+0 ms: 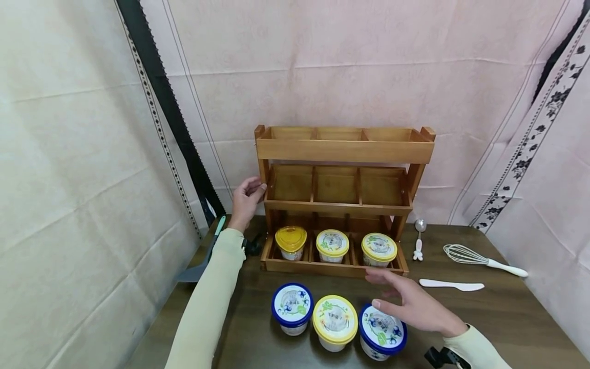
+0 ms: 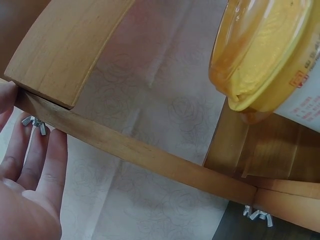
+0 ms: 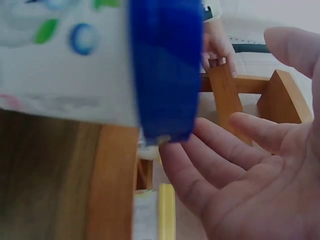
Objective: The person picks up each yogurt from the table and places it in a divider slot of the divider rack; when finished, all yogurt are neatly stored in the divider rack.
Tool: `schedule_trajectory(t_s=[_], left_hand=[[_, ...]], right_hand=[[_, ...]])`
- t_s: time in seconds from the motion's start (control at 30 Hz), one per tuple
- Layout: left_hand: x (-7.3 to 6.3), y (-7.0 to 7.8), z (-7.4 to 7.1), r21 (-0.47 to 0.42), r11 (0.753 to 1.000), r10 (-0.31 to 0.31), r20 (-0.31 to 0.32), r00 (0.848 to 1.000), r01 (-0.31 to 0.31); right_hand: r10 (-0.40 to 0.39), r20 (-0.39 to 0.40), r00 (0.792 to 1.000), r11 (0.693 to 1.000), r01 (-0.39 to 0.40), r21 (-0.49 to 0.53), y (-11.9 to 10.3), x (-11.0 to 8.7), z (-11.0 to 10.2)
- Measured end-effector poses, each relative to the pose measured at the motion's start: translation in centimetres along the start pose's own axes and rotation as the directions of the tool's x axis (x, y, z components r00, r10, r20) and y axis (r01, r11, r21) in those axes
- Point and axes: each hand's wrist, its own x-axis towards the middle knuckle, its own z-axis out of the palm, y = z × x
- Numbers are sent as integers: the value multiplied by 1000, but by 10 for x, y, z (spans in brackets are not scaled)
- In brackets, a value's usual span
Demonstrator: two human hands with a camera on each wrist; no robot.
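Observation:
A three-tier wooden rack (image 1: pixel 341 209) stands on the table. My left hand (image 1: pixel 247 201) holds its left side post (image 2: pixel 125 142), thumb on one face and fingers on the other, beside a wing nut (image 2: pixel 37 124). On the bottom tier sit three yellow-lidded cups: left (image 1: pixel 291 240), middle (image 1: pixel 332 243) and right (image 1: pixel 379 248). In front stand a blue-lidded cup (image 1: pixel 292 305), a yellow-lidded cup (image 1: pixel 335 320) and another blue-lidded cup (image 1: pixel 382 328). My right hand (image 1: pixel 410 302) hovers over this last cup, fingers spread toward the rack's right cup, holding nothing.
Right of the rack lie a small spoon (image 1: pixel 419 240), a whisk (image 1: pixel 484 260) and a white spreader knife (image 1: pixel 451 285). A spatula with a turquoise handle (image 1: pixel 220 225) lies at the left, partly behind my sleeve. Pale cloth (image 1: pixel 350 61) hangs behind and beside the table.

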Motion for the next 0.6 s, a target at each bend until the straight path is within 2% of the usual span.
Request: schedule_trajectory(t_s=[0.1,0.2,0.33,0.43,0.6], left_hand=[[0,0,0,0,1000,6,-1,1000,-6],[0,0,0,5,1000,11,6,1000,-11],[0,-2,0,11,1000,21,3,1000,-21],[-1,-3,0,13,1000,21,-2,1000,-21],[2,0,0,13,1000,6,2,1000,-6]], right_hand=[[25,38,999,1000,-25,17,5,-10,2],[39,102,994,995,-48,85,13,-22,5],[61,173,983,973,-97,208,27,-38,9],[93,206,974,954,-147,262,34,-47,12],[149,218,964,942,-205,264,36,-54,14]])
